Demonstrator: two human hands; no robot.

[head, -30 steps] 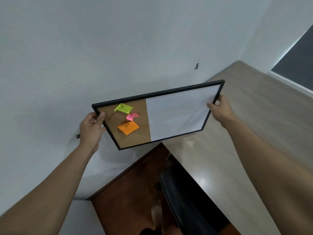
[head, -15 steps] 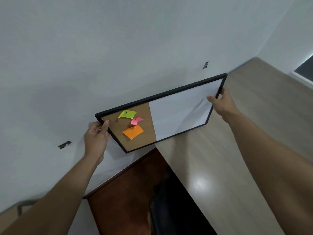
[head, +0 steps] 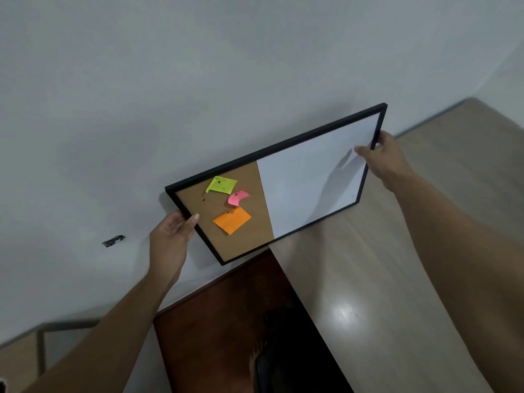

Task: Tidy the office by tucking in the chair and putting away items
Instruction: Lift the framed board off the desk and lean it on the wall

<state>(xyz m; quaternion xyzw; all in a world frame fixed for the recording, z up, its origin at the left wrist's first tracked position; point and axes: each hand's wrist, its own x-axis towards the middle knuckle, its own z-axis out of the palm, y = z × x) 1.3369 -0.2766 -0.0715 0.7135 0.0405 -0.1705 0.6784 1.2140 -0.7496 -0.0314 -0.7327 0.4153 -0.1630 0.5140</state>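
A black-framed board, half cork and half whiteboard, is held up against the white wall. Green, pink and orange sticky notes are pinned to its cork half. My left hand grips the frame's left edge with the thumb over the front. At the frame's right edge my right hand holds on, fingers behind and thumb in front. The board's top edge lies close to the wall. A black office chair shows at the bottom, partly under the desk.
A light wooden desk runs along the wall on the right, below the board. A small dark mount sticks out of the wall left of my left hand. Red-brown floor lies below. A bare foot shows beside the chair.
The board has moved up and closer to the wall with both hands still on it. The view has shifted, and the right wall mount is now hidden.
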